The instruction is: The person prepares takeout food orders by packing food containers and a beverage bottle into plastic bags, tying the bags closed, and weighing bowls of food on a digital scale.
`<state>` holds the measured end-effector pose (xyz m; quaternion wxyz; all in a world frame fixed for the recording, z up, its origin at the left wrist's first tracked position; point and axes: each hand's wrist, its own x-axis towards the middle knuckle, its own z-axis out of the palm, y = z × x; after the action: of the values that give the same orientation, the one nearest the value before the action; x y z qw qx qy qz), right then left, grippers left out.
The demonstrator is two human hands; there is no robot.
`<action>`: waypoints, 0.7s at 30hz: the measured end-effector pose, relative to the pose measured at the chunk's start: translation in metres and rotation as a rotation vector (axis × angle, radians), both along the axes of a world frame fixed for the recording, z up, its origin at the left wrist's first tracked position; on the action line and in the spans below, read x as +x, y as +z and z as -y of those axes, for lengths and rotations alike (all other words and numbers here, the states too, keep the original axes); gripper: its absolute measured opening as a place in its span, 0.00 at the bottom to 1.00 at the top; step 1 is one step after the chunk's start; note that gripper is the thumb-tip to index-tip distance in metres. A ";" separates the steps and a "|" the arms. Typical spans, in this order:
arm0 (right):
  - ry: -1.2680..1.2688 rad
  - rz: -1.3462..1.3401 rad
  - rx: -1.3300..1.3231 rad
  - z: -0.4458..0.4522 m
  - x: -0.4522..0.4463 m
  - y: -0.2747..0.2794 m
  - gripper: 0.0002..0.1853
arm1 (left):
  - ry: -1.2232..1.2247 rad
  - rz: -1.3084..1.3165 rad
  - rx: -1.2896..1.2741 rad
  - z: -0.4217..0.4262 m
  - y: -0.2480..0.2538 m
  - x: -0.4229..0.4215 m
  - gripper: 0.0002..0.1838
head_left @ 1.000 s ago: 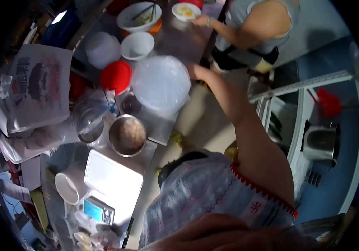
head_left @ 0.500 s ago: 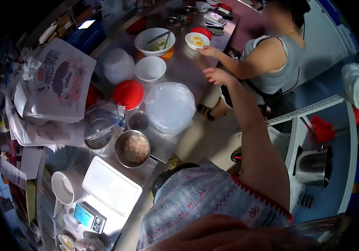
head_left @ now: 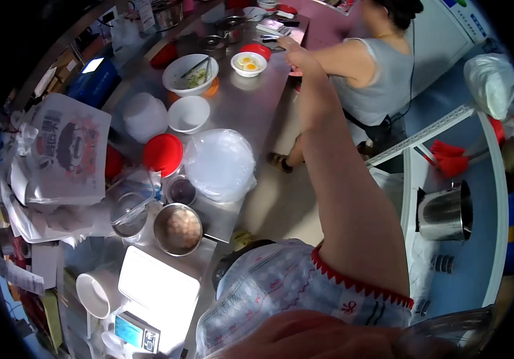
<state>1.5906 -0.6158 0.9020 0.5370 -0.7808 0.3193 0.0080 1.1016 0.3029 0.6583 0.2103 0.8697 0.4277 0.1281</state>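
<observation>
Egg bowl [head_left: 248, 64], white and holding two yellow-centred eggs, sits on the steel table [head_left: 251, 113] in the head view, in front of a red lid [head_left: 256, 50]. We see our right hand [head_left: 296, 60] just beyond the table's edge, to the right of the bowl and apart from it. It overlaps the co-worker's hand [head_left: 287, 43] in our line of sight, so we cannot tell whether they touch, whether our fingers are closed, or whether they hold anything. Our left hand is out of view.

Blurred skin and a clear curved edge fill the bottom of the view, too close for us to make out. The co-worker [head_left: 367, 66] is partly cut off at the top. Cloudy plastic hides what the stacked round things [head_left: 220, 164] are, and glare washes out the white lid [head_left: 158, 280]. In the steel pot [head_left: 178, 229] we see pale, pinkish lumps, too soft to name.

On the printed bag [head_left: 68, 149] we find large characters and a dark and red drawing, but we cannot read the words. The receipt [head_left: 25, 276] carries print too small for us, and the scale [head_left: 137, 332] has a lit blue screen whose digits we cannot make out.
</observation>
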 end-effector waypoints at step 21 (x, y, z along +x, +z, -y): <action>-0.211 0.480 0.999 -0.095 -0.096 -0.131 0.23 | 0.018 -0.014 0.005 -0.012 0.016 -0.001 0.14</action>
<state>1.4948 -0.5213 0.7710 0.8969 -0.3754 0.2218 -0.0731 1.1009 0.3146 0.6741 0.2039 0.8673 0.4366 0.1249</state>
